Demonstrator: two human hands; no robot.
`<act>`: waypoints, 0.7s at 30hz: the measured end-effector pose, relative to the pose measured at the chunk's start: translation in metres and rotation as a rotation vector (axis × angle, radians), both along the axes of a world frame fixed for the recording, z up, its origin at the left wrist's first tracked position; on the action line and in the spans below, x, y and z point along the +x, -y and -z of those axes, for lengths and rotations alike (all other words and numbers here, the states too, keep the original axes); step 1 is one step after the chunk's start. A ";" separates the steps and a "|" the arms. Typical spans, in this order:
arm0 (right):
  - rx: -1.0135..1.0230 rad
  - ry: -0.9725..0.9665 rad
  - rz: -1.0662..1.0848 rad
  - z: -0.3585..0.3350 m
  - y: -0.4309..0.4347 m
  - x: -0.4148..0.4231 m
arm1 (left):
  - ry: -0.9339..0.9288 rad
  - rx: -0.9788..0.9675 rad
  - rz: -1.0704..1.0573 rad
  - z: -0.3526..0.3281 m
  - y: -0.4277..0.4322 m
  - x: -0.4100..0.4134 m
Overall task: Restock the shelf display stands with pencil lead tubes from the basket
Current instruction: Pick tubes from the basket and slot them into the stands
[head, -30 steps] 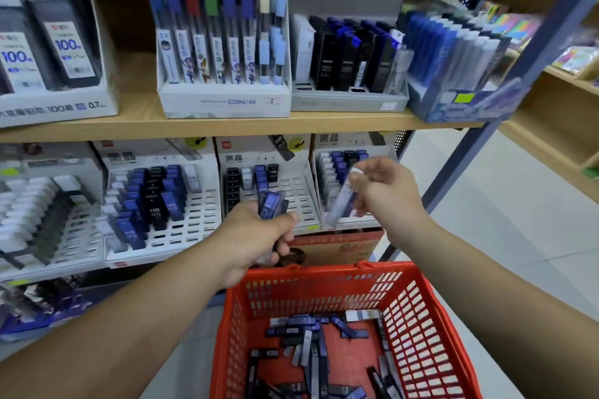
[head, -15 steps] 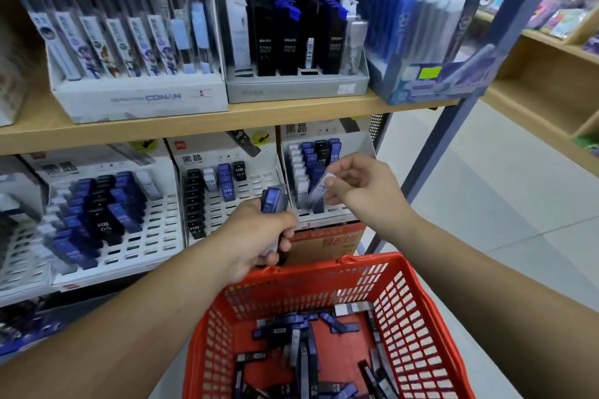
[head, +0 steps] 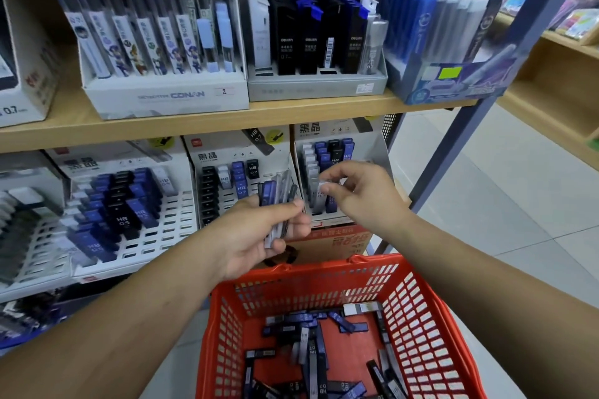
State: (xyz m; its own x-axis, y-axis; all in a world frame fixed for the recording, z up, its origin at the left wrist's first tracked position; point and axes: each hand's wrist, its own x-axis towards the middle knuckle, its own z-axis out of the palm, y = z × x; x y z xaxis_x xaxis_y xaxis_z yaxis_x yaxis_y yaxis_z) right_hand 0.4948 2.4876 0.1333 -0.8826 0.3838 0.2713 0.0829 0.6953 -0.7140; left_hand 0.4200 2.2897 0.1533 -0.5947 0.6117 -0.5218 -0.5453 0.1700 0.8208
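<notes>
L hand point(head: 256, 236) grips tubes point(head: 274, 201), R hand point(head: 363, 194) pinches tube point(head: 325, 187) at stand point(head: 337, 133), basket point(head: 324, 269) below

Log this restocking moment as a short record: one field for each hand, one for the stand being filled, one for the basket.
left hand: grips a bunch of lead tubes, blue, clear and black, above the basket's far rim
right hand: pinches a pale tube at the front of the rightmost stand
rightmost stand: on the lower shelf, holds rows of white, blue and black tubes
basket: red, below both hands, with many loose tubes on its floor
</notes>
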 end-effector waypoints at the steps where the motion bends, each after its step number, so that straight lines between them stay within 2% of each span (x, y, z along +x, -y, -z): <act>1: -0.001 0.013 -0.002 -0.001 0.000 0.000 | 0.008 0.005 0.016 -0.001 0.002 0.000; 4: 0.072 0.048 -0.014 -0.002 -0.002 0.000 | 0.036 0.016 0.077 -0.005 0.007 0.000; 7: 0.259 0.062 0.005 -0.002 -0.006 -0.001 | 0.048 0.036 0.116 -0.008 0.009 0.002; 11: 0.349 0.087 -0.059 -0.007 -0.007 -0.003 | 0.043 0.046 0.123 -0.007 0.011 0.001; 15: 0.532 0.042 -0.101 -0.002 0.000 -0.003 | 0.031 0.058 0.125 -0.004 0.014 -0.002; 17: 0.472 -0.032 -0.047 -0.005 0.002 -0.003 | -0.005 0.053 0.165 -0.003 0.014 -0.002; 18: 0.365 -0.059 -0.030 -0.011 0.006 -0.003 | -0.026 0.044 0.187 -0.004 0.014 -0.001; 21: -0.193 0.010 -0.118 -0.031 0.024 0.000 | -0.088 0.019 0.240 -0.006 0.012 0.003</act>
State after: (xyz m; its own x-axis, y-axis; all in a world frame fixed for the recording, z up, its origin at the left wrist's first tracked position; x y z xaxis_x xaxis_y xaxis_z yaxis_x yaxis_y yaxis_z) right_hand 0.4947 2.4633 0.1648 -0.9267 0.3217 0.1941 0.0168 0.5515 -0.8340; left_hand 0.4230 2.2773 0.1591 -0.4738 0.7503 -0.4611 -0.4171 0.2699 0.8679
